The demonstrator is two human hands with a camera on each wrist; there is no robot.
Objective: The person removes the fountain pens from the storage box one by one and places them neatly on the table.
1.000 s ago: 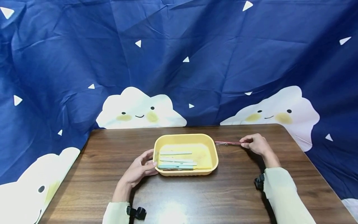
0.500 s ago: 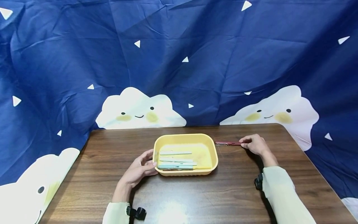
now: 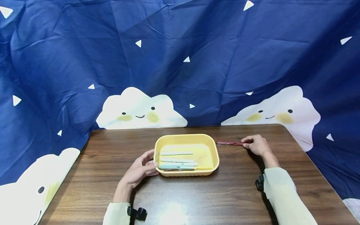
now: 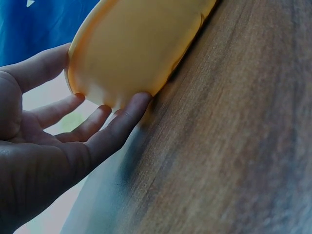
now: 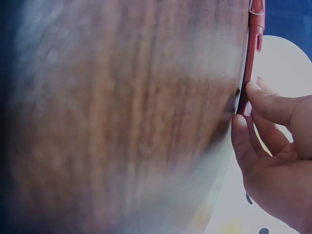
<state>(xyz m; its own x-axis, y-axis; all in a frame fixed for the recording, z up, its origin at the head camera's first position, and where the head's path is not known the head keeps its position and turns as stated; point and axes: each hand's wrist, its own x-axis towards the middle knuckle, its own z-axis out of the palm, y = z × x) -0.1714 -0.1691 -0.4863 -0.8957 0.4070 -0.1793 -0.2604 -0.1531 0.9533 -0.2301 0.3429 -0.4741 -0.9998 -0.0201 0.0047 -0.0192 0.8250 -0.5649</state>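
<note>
A dark red pen [image 3: 230, 143] with a metal clip lies on the table to the right of a yellow tray, its clip end pointing at the tray. My right hand [image 3: 258, 146] pinches the pen's far end between thumb and fingers; the right wrist view shows the red barrel [image 5: 249, 63] at the fingertips. My left hand [image 3: 140, 170] holds the left end of the yellow tray [image 3: 216, 156], with fingertips spread against its outer wall in the left wrist view. Inside the tray lie several pens, among them a light blue one [image 3: 175, 167] and pale ones [image 3: 177, 153].
The brown wooden table [image 3: 213, 200] carries the tray and the red pen. Behind it hangs a blue cloth [image 3: 168, 62] with white clouds and triangles. A small dark camera [image 3: 140, 214] is strapped to my left wrist, and another [image 3: 260, 182] to my right.
The red pen has turned slightly about its length, showing a wider, darker side, while my right hand keeps its pinch. The tray and left hand have stayed in place.
</note>
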